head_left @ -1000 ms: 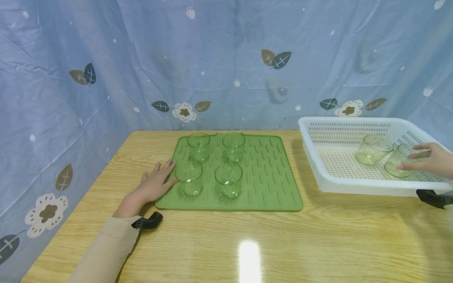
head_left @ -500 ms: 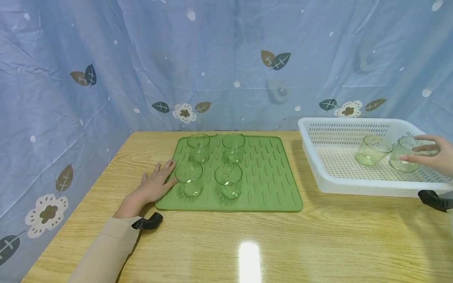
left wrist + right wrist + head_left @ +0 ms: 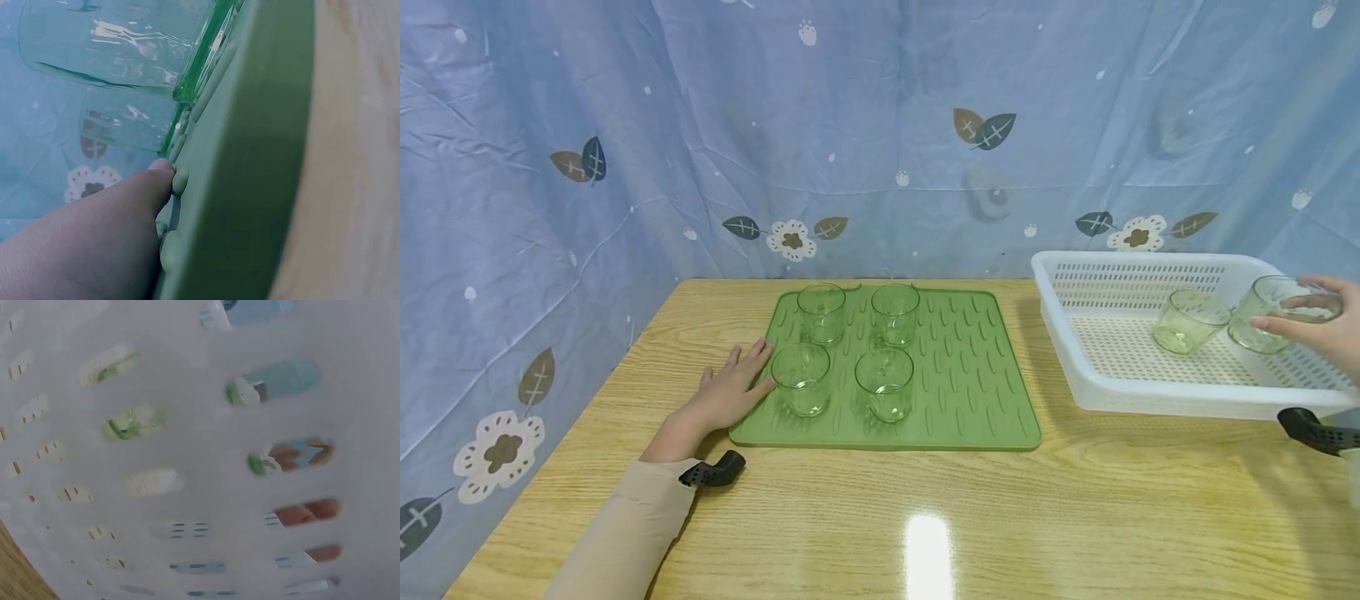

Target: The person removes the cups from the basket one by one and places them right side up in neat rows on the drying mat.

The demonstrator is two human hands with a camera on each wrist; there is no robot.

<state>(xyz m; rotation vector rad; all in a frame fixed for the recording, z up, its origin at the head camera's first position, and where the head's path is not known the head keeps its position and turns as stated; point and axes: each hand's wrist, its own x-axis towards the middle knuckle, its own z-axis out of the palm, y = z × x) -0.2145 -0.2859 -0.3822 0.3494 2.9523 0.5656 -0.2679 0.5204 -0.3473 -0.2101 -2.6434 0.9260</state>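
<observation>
My right hand (image 3: 1324, 323) grips a clear green-tinted drinking glass (image 3: 1249, 327) by its side, over the right part of the white slotted basket (image 3: 1187, 397). The held glass leans, its rim toward the hand. Left of it, a second green glass (image 3: 1182, 329) sits tilted in the basket. In the right wrist view the basket wall (image 3: 206, 412) covers most of the hand and glass; only bits show through the slots. My left hand (image 3: 727, 402) rests with extended fingers on the left edge of the green ribbed mat (image 3: 973, 375), thumb beside the near-left glass (image 3: 805, 387).
Several green glasses stand upright on the mat's left half, among them a front one (image 3: 887, 392) and a back one (image 3: 896, 317). The basket stands right of the mat on the wooden table (image 3: 820, 517). A blue patterned curtain (image 3: 895, 100) hangs behind.
My right hand has raised the glass from the basket floor and moved slightly back and right; the glass has tilted. The left hand and the glasses on the mat have stayed put.
</observation>
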